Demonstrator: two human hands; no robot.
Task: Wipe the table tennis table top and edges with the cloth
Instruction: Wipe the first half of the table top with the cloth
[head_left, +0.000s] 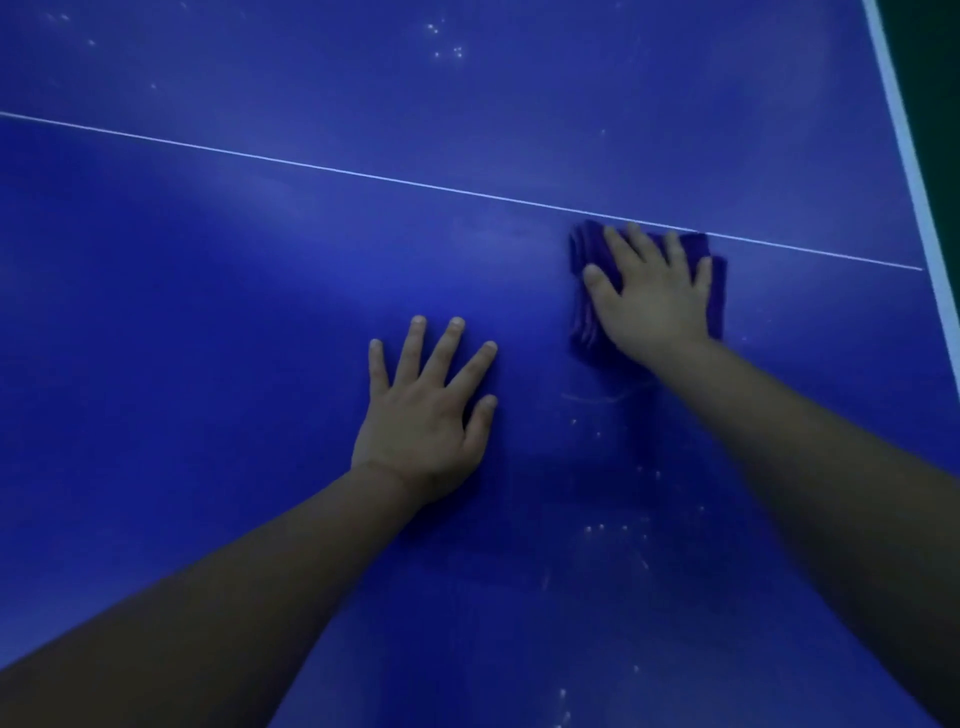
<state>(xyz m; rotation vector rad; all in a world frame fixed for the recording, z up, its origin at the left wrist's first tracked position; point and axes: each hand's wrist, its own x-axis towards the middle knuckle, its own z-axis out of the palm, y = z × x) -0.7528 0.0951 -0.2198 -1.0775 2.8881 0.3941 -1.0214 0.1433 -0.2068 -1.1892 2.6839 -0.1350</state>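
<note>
The blue table tennis table top (208, 312) fills the view. A thin white centre line (363, 175) crosses it from upper left to right. A folded purple cloth (584, 322) lies flat just below that line, right of centre. My right hand (649, 296) presses down on the cloth with straight, spread fingers, covering most of it. My left hand (426, 410) rests flat on the bare table surface to the lower left of the cloth, fingers spread, holding nothing.
A white edge stripe (909, 156) marks the table's right side, with dark green floor (935, 52) beyond it. Small pale specks (613, 530) dot the surface near me and at the far top (441, 41).
</note>
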